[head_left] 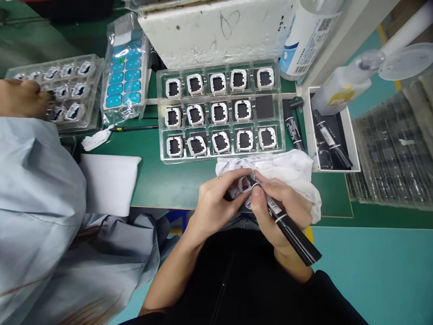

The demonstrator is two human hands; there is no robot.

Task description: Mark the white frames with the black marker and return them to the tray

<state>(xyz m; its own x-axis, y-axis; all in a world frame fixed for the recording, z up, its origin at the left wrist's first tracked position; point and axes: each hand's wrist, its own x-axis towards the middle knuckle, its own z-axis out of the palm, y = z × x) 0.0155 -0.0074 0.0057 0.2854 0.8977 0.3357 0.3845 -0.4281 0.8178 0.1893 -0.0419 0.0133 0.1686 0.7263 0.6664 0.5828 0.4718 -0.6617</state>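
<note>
Between the thumb and fingers of my left hand (216, 198) is a small white frame (242, 184), held over a crumpled white cloth (294, 174). My right hand (284, 207) grips a black marker pen (287, 230), its tip end at the frame and its thick end slanting down to the right. Fingers partly hide the frame and the pen tip. Behind my hands lies a clear plastic tray (221, 159) with several similar white frames in its compartments; one compartment at the right of the middle row shows only a dark pad (264, 107).
At the left, a co-worker's hand (20, 99) is over another tray (91, 101). A bag of blue pieces (123, 76), a folded white cloth (108, 180) and a brush (135, 129) lie nearby. Right stand a white box (353, 158) with markers, bottles (309, 40) and stacked trays (395, 144).
</note>
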